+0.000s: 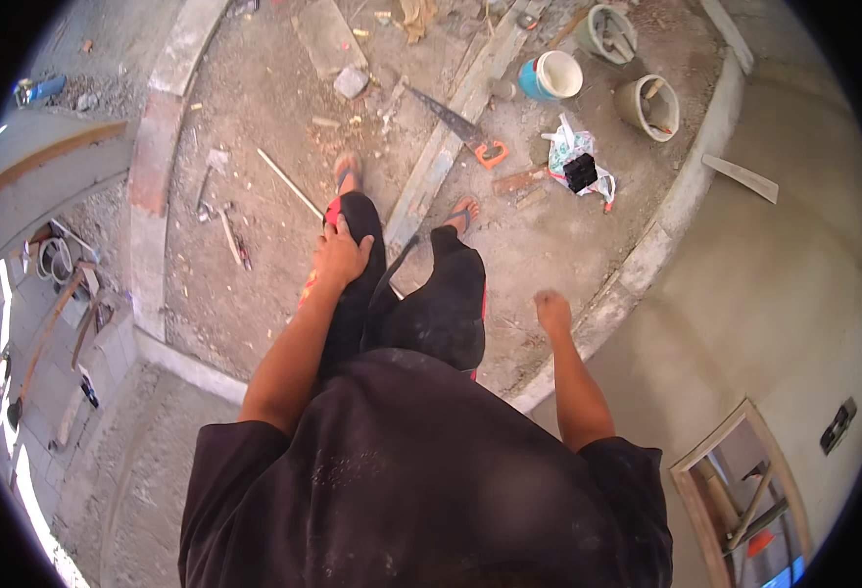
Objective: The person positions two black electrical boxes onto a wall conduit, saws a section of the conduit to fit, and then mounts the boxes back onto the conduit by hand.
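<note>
My left hand [341, 257] rests on the raised knee of my black trousers [431, 309], its fingers spread over the cloth. Off to my right, my right hand [552, 311] hangs in the air with curled fingers, touching nothing, and no object shows in it. Ahead of my feet, a handsaw [451, 120] with an orange handle lies across a long wooden plank [421, 193]. Left of my leg, a thin stick [289, 184] lies on the dirt floor, with a hammer [230, 238] beyond it.
Ahead to the right stand a blue-and-white bucket [550, 75] and two grey buckets [648, 106] with tools inside. Near them lies a patterned plastic bag [570, 147] with a black item. A low concrete kerb [646, 253] runs along the right wall; a brick kerb [153, 176] borders the left.
</note>
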Tool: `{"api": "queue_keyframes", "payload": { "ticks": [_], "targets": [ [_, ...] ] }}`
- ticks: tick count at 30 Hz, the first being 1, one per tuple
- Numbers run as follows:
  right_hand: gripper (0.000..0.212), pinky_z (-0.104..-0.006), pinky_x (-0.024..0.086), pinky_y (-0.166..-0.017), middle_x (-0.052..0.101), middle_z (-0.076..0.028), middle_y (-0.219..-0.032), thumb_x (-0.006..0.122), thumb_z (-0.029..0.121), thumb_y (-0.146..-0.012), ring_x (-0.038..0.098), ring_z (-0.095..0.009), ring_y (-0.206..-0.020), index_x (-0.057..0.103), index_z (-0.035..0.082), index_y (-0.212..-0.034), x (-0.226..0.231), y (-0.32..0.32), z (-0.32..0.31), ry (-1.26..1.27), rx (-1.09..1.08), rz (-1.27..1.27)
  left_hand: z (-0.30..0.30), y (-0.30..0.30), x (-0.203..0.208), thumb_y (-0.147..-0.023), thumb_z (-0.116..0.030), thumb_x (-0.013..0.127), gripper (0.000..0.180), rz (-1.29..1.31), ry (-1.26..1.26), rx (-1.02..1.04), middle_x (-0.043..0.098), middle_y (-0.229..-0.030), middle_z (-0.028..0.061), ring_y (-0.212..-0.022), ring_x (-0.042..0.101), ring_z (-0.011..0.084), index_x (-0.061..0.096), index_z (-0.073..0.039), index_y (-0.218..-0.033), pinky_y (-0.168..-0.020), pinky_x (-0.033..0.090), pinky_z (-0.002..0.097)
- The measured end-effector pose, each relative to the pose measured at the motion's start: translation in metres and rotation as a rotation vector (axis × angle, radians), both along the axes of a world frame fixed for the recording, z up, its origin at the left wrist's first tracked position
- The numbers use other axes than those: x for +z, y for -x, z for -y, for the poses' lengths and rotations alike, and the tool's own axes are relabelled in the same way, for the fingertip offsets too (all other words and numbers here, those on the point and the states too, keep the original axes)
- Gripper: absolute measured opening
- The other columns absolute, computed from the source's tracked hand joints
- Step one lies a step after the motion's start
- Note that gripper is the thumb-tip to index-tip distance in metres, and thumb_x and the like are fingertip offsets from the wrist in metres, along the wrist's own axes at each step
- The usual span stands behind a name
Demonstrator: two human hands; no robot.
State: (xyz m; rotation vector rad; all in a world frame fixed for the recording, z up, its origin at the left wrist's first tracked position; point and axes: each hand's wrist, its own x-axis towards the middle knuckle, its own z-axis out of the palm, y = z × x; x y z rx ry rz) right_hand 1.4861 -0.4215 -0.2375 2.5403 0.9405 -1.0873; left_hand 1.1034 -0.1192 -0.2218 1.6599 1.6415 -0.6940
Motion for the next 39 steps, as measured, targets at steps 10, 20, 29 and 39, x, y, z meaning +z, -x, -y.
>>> {"api": "queue_keyframes", "payload": {
  "ticks": [10, 20, 29, 39],
  "targets": [
    [0.064, -0.0483, 0.042, -0.108, 0.061, -0.024, -0.133, 0.059, 0.053, -0.092, 0.054, -0.042, -0.128, 0.063, 0.002, -0.130, -0.277, -0.052, -0.185, -0.114, 0.071, -0.121, -0.008, -0.034, -0.038, -0.079, -0.033, 0.079, 0.081, -0.013, -0.206, -0.001, 0.053, -0.135, 0.0210, -0.120, 0.056, 0.0418, 0.044, -0.006, -0.146, -0.097, 0.052, 0.0472],
    [0.053, -0.0535, 0.055, -0.068, 0.062, -0.010, -0.126, 0.064, 0.037, -0.087, 0.059, -0.033, -0.108, 0.057, 0.013, -0.134, -0.534, -0.097, -0.213, 0.097, -0.283, -0.242, -0.017, -0.039, -0.034, -0.078, -0.032, 0.080, 0.077, 0.052, -0.231, 0.153, 0.047, -0.139, 0.0187, -0.124, 0.050, 0.0396, 0.046, -0.007, -0.142, -0.105, 0.044, 0.0480],
    [0.058, -0.0511, 0.051, -0.085, 0.073, -0.020, -0.091, 0.054, 0.056, -0.095, 0.068, -0.041, -0.094, 0.074, 0.003, -0.106, -0.425, -0.066, -0.252, -0.137, 0.319, -0.133, 0.015, -0.053, -0.030, -0.084, -0.036, 0.076, 0.072, -0.032, -0.149, 0.252, 0.045, -0.142, 0.0178, -0.128, 0.049, 0.0375, 0.046, -0.007, -0.143, -0.107, 0.043, 0.0465],
    [0.061, -0.0396, 0.051, -0.065, 0.071, -0.016, -0.080, 0.058, 0.052, -0.097, 0.067, -0.024, -0.069, 0.072, -0.007, -0.093, -0.130, -0.057, -0.235, -0.322, 0.046, -0.315, 0.090, -0.029, -0.029, -0.074, -0.043, 0.082, 0.085, 0.212, -0.004, 0.380, 0.033, -0.154, 0.0242, -0.141, 0.036, 0.0453, 0.045, -0.022, -0.148, -0.113, 0.037, 0.0537]
  ]
}}
